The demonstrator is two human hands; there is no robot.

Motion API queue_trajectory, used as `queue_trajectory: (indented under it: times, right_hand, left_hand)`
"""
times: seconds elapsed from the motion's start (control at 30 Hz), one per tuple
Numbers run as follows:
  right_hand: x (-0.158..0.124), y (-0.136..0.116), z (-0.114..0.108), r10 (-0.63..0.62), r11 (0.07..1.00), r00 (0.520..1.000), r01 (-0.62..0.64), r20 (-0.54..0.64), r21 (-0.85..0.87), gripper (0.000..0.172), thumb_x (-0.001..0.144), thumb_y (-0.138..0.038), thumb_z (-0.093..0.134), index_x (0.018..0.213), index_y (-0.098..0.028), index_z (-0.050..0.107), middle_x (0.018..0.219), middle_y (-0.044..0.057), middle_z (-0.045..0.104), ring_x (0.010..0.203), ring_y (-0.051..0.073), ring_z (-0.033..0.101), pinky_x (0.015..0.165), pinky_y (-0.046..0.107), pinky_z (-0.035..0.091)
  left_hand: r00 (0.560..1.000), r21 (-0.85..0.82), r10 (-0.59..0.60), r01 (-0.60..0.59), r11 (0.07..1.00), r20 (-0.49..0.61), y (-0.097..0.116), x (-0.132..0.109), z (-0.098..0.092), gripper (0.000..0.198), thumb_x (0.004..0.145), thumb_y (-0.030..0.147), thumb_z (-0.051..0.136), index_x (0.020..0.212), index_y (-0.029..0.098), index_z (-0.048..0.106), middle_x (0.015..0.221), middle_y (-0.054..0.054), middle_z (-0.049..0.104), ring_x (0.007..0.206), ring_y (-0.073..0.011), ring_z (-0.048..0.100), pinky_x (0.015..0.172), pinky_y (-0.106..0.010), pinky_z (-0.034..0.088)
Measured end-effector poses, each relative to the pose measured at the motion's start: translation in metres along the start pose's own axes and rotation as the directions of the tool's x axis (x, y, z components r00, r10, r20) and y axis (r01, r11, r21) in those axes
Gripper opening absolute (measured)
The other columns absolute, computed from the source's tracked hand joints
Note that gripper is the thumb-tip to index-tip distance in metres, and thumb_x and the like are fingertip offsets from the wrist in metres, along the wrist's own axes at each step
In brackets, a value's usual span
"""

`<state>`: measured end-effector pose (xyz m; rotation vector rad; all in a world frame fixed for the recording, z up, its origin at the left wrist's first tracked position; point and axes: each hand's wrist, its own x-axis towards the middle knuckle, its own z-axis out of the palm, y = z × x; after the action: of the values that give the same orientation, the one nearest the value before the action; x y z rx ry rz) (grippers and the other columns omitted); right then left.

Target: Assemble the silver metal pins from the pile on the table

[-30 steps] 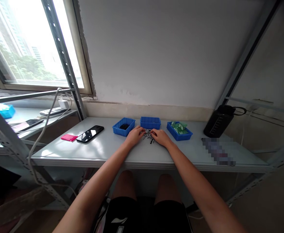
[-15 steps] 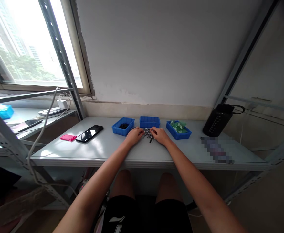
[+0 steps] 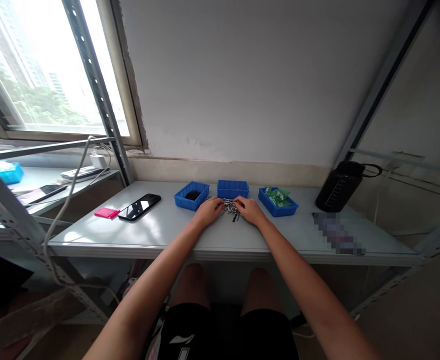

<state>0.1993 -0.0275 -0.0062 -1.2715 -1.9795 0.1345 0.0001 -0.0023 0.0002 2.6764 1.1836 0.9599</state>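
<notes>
A small pile of metal pieces that look like screws point(image 3: 230, 206) lies on the grey table, with some dark bits at its near edge. My left hand point(image 3: 209, 210) rests at the pile's left side, fingers curled together. From the right, my right hand point(image 3: 249, 208) reaches the same pile with thumb and fingers pinched. Whatever sits between the fingertips is too small to make out. Just behind the pile stands a blue bin point(image 3: 233, 189). Beside my left hand is a blue bin point(image 3: 184, 201) of black parts, and beyond my right hand a blue bin point(image 3: 276, 210) of green packets.
A black phone point(image 3: 139, 207) and a pink flat object point(image 3: 107, 213) lie to the left. On the right stand a black bottle point(image 3: 338, 187) and a blurred-out flat item point(image 3: 338, 233). Metal shelf posts point(image 3: 95, 85) frame the table.
The whole view has shifted very slightly. Both hands stay at the pile, with hardly any visible movement of the fingers.
</notes>
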Motion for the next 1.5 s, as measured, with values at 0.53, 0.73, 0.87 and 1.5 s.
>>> queue_trajectory:
  times: [0.53,0.73,0.87,1.5]
  right_hand:
    - [0.000,0.002,0.003,-0.018,0.994,0.999,0.013,0.044,0.104,0.027,0.084,-0.029,0.050,0.109,-0.021,0.054,0.094,0.003,0.064,0.074,0.015,0.058,0.067,0.026,0.043]
    - [0.001,0.004,0.004,-0.054,0.986,0.998,0.050,0.021,0.161,0.023,0.084,-0.028,0.048,0.105,-0.021,0.054,0.098,0.004,0.061,0.079,0.015,0.058,0.071,0.027,0.045]
    - [0.002,0.007,0.004,-0.080,0.984,0.997,0.076,0.018,0.162,0.018,0.083,-0.025,0.049,0.097,-0.021,0.060,0.098,0.004,0.059,0.082,0.016,0.057,0.075,0.029,0.044]
    - [0.004,0.027,-0.003,0.081,0.993,0.971,-0.059,-0.225,0.101,0.028,0.081,-0.032,0.047,0.096,-0.017,0.066,0.095,0.008,0.062,0.078,0.019,0.058,0.076,0.034,0.047]
  left_hand:
    - [0.995,-0.032,-0.032,0.029,0.999,-0.095,0.001,0.001,-0.003,0.025,0.092,0.032,0.043,0.094,0.020,0.065,0.090,-0.005,0.060,0.085,-0.0187,0.058,0.075,-0.027,0.044]
    - [0.996,-0.031,-0.024,0.021,0.999,-0.091,-0.002,0.002,-0.001,0.026,0.093,0.031,0.042,0.094,0.020,0.065,0.089,-0.005,0.060,0.084,-0.0186,0.058,0.074,-0.027,0.044]
    - [0.996,-0.026,-0.015,0.013,1.000,-0.082,-0.003,0.003,0.000,0.026,0.093,0.031,0.041,0.094,0.020,0.065,0.089,-0.005,0.061,0.085,-0.0190,0.058,0.075,-0.027,0.044]
    - [0.991,0.068,0.018,-0.028,0.997,0.131,0.008,-0.002,-0.003,0.029,0.089,0.037,0.046,0.076,0.018,0.064,0.082,-0.005,0.066,0.078,-0.0203,0.060,0.068,-0.027,0.044]
